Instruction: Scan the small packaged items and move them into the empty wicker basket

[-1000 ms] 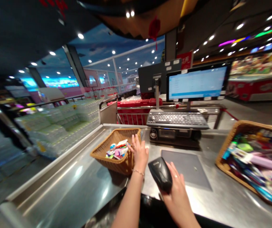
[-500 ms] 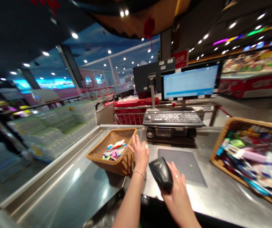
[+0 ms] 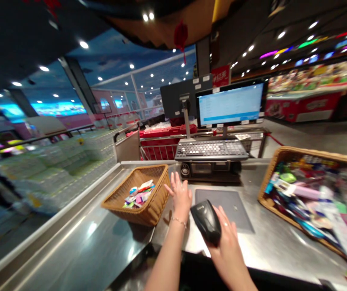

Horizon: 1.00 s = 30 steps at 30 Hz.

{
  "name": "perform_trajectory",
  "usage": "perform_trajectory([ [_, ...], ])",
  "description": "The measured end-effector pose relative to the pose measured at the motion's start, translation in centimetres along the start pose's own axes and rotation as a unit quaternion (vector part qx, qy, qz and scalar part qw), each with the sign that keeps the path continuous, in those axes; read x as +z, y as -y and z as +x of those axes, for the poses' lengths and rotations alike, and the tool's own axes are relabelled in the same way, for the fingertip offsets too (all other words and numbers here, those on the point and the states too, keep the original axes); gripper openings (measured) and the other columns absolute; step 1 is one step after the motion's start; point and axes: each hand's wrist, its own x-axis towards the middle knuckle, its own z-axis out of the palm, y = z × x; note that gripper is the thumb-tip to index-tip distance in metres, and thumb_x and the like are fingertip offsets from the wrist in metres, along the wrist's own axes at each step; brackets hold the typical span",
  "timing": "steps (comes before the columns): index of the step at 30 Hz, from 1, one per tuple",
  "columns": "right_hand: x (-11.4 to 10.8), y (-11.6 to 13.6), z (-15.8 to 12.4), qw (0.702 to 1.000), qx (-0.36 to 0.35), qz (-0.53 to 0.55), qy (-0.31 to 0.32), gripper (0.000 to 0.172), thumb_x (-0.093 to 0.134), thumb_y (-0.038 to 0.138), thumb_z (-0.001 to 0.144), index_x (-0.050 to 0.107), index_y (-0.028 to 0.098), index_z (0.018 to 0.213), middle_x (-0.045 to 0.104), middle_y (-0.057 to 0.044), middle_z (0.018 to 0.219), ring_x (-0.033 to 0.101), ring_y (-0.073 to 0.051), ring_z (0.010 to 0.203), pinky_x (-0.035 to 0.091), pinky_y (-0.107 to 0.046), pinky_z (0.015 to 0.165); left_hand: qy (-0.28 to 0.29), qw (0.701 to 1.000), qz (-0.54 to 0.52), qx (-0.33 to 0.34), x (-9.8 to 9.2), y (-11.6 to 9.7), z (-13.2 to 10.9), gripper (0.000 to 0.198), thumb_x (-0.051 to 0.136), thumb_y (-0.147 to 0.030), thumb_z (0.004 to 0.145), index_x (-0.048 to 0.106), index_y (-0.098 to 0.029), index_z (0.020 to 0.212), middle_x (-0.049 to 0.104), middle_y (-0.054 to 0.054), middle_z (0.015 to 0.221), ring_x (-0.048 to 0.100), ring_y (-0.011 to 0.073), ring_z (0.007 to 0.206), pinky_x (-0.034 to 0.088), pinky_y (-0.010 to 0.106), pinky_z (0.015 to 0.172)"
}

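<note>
My left hand [image 3: 180, 198] hovers over the metal counter with its fingers spread and nothing in it, just right of a small wicker basket [image 3: 153, 210]. Several small colourful packets [image 3: 139, 195] lie inside that basket. A black handheld barcode scanner [image 3: 206, 221] is gripped by my right hand [image 3: 226, 244], its rounded head tilted up and to the left. Part of its handle is hidden by the hand. Beyond the scanner, a grey mat [image 3: 223, 204] lies flat on the counter.
At the right stands a larger wicker basket [image 3: 269, 178] heaped with mixed packaged goods. A keyboard [image 3: 211, 149] sits on a raised stand, with a lit monitor [image 3: 229, 106] behind it. Red shopping carts [image 3: 158, 149] are past the counter's far edge.
The view has turned a little to the right, so the baskets and monitor sit farther left. My left hand is now slightly farther from the small basket; my right hand still grips the scanner.
</note>
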Motion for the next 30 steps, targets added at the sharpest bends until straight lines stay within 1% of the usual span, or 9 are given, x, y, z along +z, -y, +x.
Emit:
perform_trajectory([
  [9,-0.1,-0.9,-0.4,1.0,0.004,-0.001,-0.012,0.053,0.044,0.015,0.081,0.045,0.014,0.135,0.049,-0.019,0.143,0.03,-0.035,0.142,0.025,-0.069,0.108,0.01,1.0,0.001,0.009,0.3,-1.2,-0.3,0.033,0.062,-0.02,0.078,0.066,-0.021,0.111,0.028,0.014,0.156,0.016,0.033,0.147,0.008,0.072,0.109],
  [15,-0.3,-2.4,-0.7,1.0,0.007,-0.007,0.003,0.054,0.045,0.018,0.084,0.041,0.017,0.138,0.043,-0.018,0.148,0.027,-0.034,0.143,0.026,-0.069,0.109,0.017,1.0,-0.002,0.017,0.9,-2.0,-0.4,0.034,0.062,-0.019,0.078,0.065,-0.021,0.112,0.028,0.013,0.156,0.016,0.0322,0.147,0.007,0.071,0.11],
  [18,-0.6,-2.6,-0.8,1.0,0.013,-0.006,0.006,0.054,0.045,0.018,0.085,0.041,0.016,0.138,0.043,-0.018,0.148,0.027,-0.035,0.144,0.024,-0.069,0.109,0.028,0.999,-0.006,0.021,1.0,-2.6,-0.4,0.035,0.063,-0.019,0.078,0.065,-0.022,0.112,0.027,0.014,0.157,0.015,0.0326,0.147,0.008,0.072,0.11],
  [24,-1.2,-1.9,-1.1,0.998,0.035,0.005,-0.046,0.052,0.043,0.014,0.084,0.041,0.017,0.137,0.046,-0.017,0.145,0.029,-0.033,0.143,0.022,-0.066,0.112,0.035,0.999,-0.008,0.032,1.4,-3.8,-0.6,0.035,0.064,-0.02,0.077,0.065,-0.022,0.112,0.027,0.014,0.157,0.017,0.0328,0.146,0.011,0.071,0.11],
  [30,-1.7,-2.7,-1.2,0.998,0.031,-0.003,-0.046,0.054,0.044,0.014,0.084,0.04,0.018,0.137,0.046,-0.016,0.145,0.03,-0.034,0.143,0.025,-0.066,0.111,0.035,0.998,0.0,0.047,1.7,-4.8,-0.7,0.037,0.064,-0.021,0.077,0.064,-0.023,0.114,0.027,0.013,0.157,0.016,0.033,0.146,0.008,0.073,0.109],
])
